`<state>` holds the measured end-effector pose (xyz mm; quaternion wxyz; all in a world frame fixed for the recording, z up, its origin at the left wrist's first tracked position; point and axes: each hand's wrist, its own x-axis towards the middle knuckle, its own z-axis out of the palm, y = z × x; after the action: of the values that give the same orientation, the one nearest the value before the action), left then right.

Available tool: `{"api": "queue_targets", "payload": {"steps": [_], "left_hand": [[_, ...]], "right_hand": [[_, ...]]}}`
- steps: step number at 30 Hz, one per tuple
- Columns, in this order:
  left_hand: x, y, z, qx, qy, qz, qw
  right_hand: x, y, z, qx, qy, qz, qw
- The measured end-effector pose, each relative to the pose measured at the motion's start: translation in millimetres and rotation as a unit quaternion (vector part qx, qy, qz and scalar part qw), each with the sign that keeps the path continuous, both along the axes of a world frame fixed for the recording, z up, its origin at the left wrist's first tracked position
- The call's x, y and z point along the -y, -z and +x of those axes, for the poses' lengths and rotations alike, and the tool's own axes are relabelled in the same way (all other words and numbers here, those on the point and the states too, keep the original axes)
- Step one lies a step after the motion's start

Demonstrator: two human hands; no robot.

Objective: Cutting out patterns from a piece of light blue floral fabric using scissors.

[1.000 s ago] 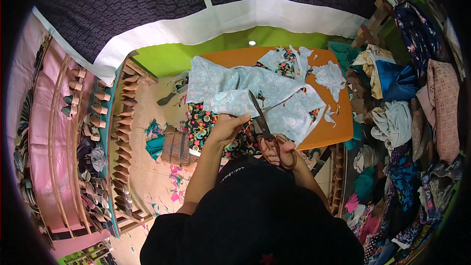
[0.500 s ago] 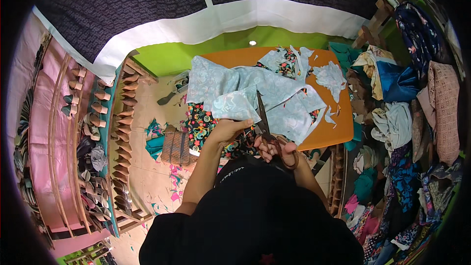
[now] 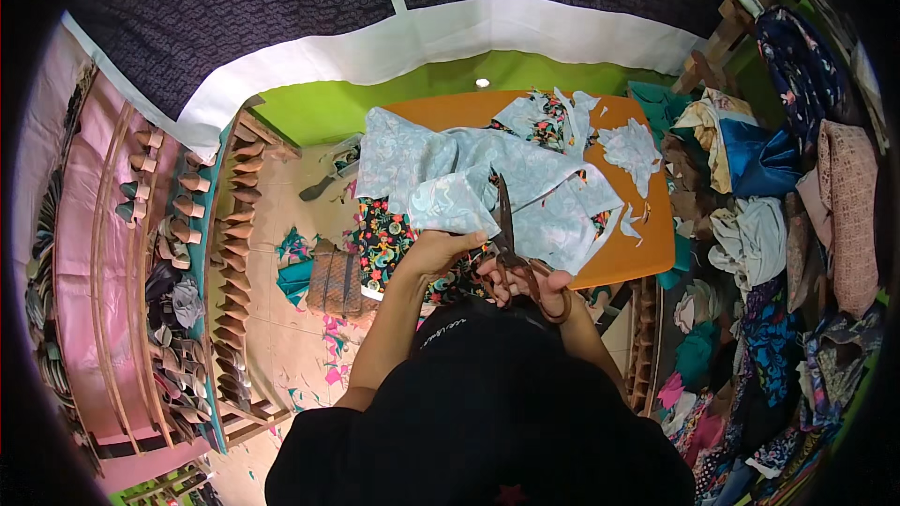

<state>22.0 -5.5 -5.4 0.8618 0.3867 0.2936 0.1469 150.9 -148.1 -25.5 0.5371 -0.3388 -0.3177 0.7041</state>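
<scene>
My left hand (image 3: pixel 444 251) pinches the near edge of a folded flap of floral fabric (image 3: pixel 450 201), its pale blue reverse side up. In my right hand (image 3: pixel 530 286) is a pair of large dark scissors (image 3: pixel 503 225), fingers through the brownish handles. The blades point away from me and lie against the right edge of the flap, slightly apart. More of the cloth, pale side up, spreads over the orange table (image 3: pixel 619 258). Its black printed side with red and green flowers (image 3: pixel 382 242) shows at the left front.
Fabric offcuts (image 3: pixel 630 152) lie at the table's far right. Wooden racks of shoe forms (image 3: pixel 239 253) stand at the left beside a pink-covered shelf (image 3: pixel 89 290). Heaped cloths (image 3: pixel 750 239) fill the right side. Scraps (image 3: pixel 333 347) litter the tiled floor.
The flap and my left hand have shifted slightly to the right. The scissor blades have come closer together at the flap's edge.
</scene>
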Motion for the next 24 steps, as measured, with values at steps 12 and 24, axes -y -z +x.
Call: {"api": "queue_targets", "payload": {"steps": [12,24], "left_hand": [[-2.6,0.5,0.9,-0.009,0.007,0.008,1.0],[0.0,9.4,-3.4,-0.011,-0.006,0.062,0.998]], "right_hand": [[0.4,-8.7,0.9,0.005,0.018,-0.023,1.0],[2.8,-19.3,12.6,0.035,-0.036,-0.031,0.998]]}}
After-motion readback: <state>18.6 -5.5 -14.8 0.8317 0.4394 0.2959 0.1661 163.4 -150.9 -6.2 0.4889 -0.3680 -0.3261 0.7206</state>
